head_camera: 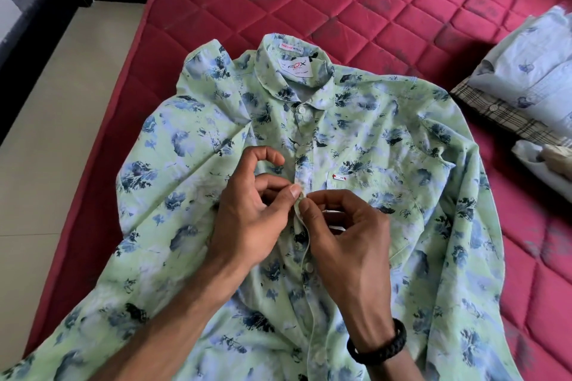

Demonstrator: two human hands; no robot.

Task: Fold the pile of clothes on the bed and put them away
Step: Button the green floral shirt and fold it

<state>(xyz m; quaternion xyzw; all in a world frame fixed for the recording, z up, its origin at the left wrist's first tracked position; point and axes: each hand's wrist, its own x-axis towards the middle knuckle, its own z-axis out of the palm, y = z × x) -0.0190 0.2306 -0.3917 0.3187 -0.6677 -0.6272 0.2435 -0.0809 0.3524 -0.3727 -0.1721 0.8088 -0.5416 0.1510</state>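
A light green shirt (pixel 356 139) with blue leaf prints lies face up and spread across the red quilted mattress (pixel 356 0), its collar pointing toward twelve o'clock and its sleeves reaching out toward four and eight o'clock. Both hands meet over the button placket at the centre of the shirt. The left hand (pixel 247 210) pinches the placket edge between thumb and forefinger, its other fingers loosely curled above the cloth; the right hand (pixel 343 232), with a black braided band (pixel 379 346) on its wrist, pinches the same edge from the three o'clock side, fingertips touching those of the left. The step in hand looks like fastening a button partway down the chest: the top button at the collar appears done, while the placket toward six o'clock gapes open with a white button (pixel 309 268) showing. At three o'clock, well apart from the shirt, lies a stack of folded clothes (pixel 523 93), pale blue over plaid. The risk here is a mismatched button and hole, which would skew the front panels and leave the later fold crooked. Tugging the pinched edge could also drag the shirt and wrinkle the smoothed chest, and the rumpled sleeve at eight o'clock may bunch beneath if it is not flattened first.
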